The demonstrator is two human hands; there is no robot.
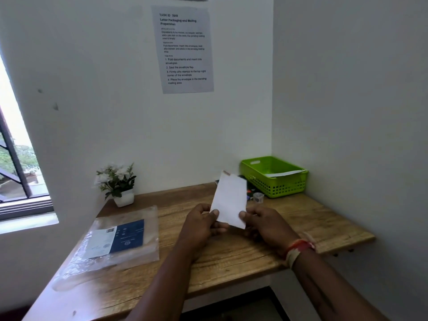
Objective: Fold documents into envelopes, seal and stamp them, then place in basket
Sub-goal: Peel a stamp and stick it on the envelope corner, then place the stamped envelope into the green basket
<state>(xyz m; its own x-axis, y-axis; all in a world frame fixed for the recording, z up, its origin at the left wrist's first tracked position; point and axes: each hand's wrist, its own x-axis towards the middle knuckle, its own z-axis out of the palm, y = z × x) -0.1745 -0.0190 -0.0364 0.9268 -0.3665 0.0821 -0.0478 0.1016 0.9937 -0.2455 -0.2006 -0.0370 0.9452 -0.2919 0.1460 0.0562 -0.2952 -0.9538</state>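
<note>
Both hands hold a white envelope (230, 200) upright above the desk (231, 251). The left hand (201, 224) pinches its lower left edge, thumb on the near face and fingers curled behind. The right hand (264, 224) pinches the lower right corner in the same way, thumb on the near face. The envelope stands tilted, its top leaning away from the hands and a little to the right; a small reddish mark at its top left corner may be a stamp, but it is too blurred to tell.

Beyond the right hand, in the far corner of the desk, sits a green basket (273, 176) with a white paper (284, 173) lying in it. Just beyond the envelope, between it and the basket, is a small clear pot (258, 197) beside some dark items partly hidden by the envelope. Left of the left hand lies a clear plastic packet (115, 239) with a blue and white insert. Beyond that stands a white pot of flowers (118, 184). A printed sheet (183, 49) hangs on the wall above.
</note>
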